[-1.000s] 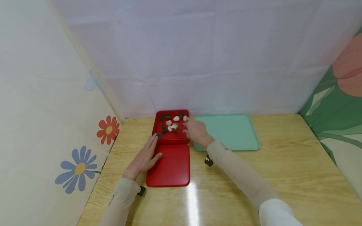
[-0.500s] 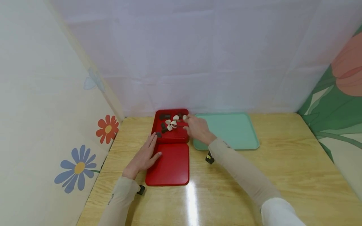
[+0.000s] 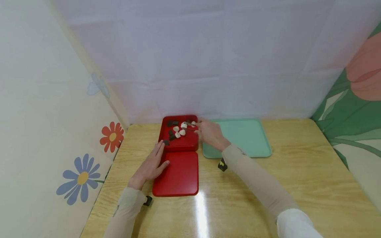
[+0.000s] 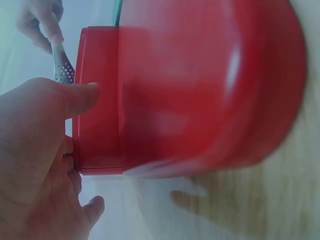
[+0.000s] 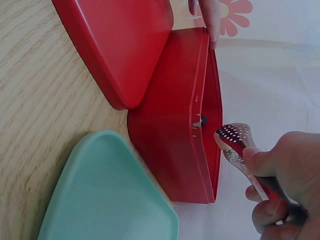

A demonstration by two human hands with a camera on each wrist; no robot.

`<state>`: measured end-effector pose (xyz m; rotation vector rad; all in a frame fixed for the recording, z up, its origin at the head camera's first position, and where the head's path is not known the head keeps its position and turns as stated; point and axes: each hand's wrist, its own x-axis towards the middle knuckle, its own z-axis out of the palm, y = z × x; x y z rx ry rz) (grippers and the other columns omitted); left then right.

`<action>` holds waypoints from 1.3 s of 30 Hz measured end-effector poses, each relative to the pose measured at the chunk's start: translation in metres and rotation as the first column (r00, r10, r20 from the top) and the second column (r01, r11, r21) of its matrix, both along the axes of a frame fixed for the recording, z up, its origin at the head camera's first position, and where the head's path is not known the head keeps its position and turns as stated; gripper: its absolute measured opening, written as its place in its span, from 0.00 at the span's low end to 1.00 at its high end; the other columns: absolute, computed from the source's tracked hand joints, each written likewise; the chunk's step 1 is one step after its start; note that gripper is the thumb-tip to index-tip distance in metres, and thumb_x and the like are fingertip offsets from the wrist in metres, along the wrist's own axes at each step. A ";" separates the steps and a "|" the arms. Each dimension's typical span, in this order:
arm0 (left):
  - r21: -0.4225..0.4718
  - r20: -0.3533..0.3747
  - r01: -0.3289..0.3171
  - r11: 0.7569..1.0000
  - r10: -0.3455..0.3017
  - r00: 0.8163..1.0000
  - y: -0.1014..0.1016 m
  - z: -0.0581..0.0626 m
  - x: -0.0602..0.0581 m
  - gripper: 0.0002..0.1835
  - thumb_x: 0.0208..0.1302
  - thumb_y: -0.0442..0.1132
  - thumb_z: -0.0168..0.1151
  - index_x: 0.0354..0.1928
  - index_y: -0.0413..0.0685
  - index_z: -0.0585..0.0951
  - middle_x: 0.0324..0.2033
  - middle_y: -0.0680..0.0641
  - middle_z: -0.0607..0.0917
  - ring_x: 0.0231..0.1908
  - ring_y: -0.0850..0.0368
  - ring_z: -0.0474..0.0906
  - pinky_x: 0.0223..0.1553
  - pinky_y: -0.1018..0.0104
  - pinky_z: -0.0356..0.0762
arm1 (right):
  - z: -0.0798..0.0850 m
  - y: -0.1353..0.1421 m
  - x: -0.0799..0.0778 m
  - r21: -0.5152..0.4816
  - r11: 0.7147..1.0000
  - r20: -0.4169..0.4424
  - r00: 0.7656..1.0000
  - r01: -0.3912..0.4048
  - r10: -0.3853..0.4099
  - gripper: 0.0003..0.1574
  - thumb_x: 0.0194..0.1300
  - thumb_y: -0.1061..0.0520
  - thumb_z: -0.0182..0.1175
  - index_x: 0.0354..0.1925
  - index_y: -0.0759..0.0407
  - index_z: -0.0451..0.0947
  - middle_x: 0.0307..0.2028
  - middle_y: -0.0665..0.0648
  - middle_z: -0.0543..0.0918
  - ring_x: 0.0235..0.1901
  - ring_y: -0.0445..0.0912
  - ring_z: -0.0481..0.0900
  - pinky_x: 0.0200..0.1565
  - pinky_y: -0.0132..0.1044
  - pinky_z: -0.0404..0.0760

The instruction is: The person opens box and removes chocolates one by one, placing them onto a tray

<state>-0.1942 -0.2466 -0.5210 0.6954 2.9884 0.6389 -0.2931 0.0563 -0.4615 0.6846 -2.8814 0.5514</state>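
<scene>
My right hand grips a pair of metal tongs with perforated heads, reaching over the right rim of an uncovered red box. In the right wrist view, a pale piece shows between the tong heads. Several white pieces and several dark pieces lie inside the box. My left hand stretches out at the box's near left corner, fingertips at the rim beside a dark piece; its thumb extends over the red lid.
A mint-green tray lies on the wooden table to the right of the box. The lid lies flat directly in front of the box. A pale cloth wall stands close behind, and a flowered wall rises at the left.
The tongs have moved back in the box, from a white piece near the middle to another behind it. My left hand stays at the same corner.
</scene>
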 end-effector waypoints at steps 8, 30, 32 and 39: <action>-0.025 0.021 -0.010 1.000 0.010 1.000 0.000 0.001 0.000 0.46 0.80 0.45 0.61 0.84 0.31 0.48 0.85 0.33 0.47 0.84 0.30 0.41 0.80 0.35 0.55 | 0.003 0.011 -0.002 -0.022 1.000 -0.032 0.999 0.007 -0.008 0.22 0.76 0.49 0.67 0.61 0.58 0.87 0.59 0.56 0.85 0.39 0.47 0.89 0.22 0.33 0.80; -0.022 0.009 -0.012 1.000 0.012 1.000 0.000 0.002 0.000 0.46 0.79 0.44 0.63 0.84 0.30 0.48 0.85 0.32 0.47 0.84 0.30 0.41 0.80 0.36 0.55 | 0.003 0.040 -0.007 -0.016 0.997 -0.004 0.997 0.081 -0.081 0.25 0.77 0.46 0.66 0.66 0.54 0.85 0.51 0.55 0.84 0.32 0.45 0.80 0.25 0.37 0.79; -0.020 0.006 -0.009 1.000 0.009 1.000 0.001 0.002 0.000 0.46 0.79 0.44 0.63 0.84 0.29 0.48 0.85 0.32 0.47 0.84 0.29 0.41 0.80 0.36 0.55 | 0.001 0.043 -0.008 -0.019 0.997 -0.008 0.997 0.079 -0.080 0.25 0.76 0.46 0.66 0.66 0.53 0.85 0.51 0.56 0.85 0.31 0.45 0.80 0.24 0.37 0.78; -0.025 0.007 -0.006 1.000 0.006 1.000 0.002 0.001 0.000 0.46 0.79 0.44 0.62 0.83 0.29 0.48 0.85 0.32 0.48 0.84 0.29 0.42 0.81 0.36 0.54 | -0.005 0.055 -0.009 -0.019 0.996 -0.019 0.996 0.092 -0.092 0.23 0.75 0.48 0.68 0.62 0.56 0.87 0.49 0.55 0.85 0.36 0.48 0.84 0.28 0.41 0.82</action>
